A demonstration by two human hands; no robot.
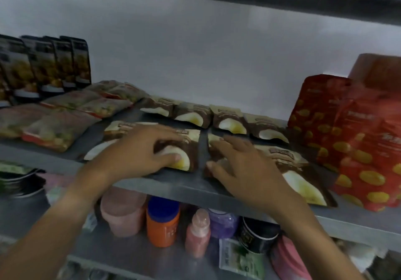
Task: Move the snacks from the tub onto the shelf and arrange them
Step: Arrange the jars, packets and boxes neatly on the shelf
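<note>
Snacks: brown packets point(186, 149) lie flat at the shelf point(173, 187) front edge, under both hands.
Left hand point(141, 151) spread, pressing one packet; right hand point(243, 167) spread on its neighbour point(286, 160), perhaps nudging it, blur hides that. Risk: a push forward tips packets off the lip. Behind, a second brown row point(230, 123); red bags point(338, 132) crowd the right, clear pouches point(65, 114) the left.
</note>
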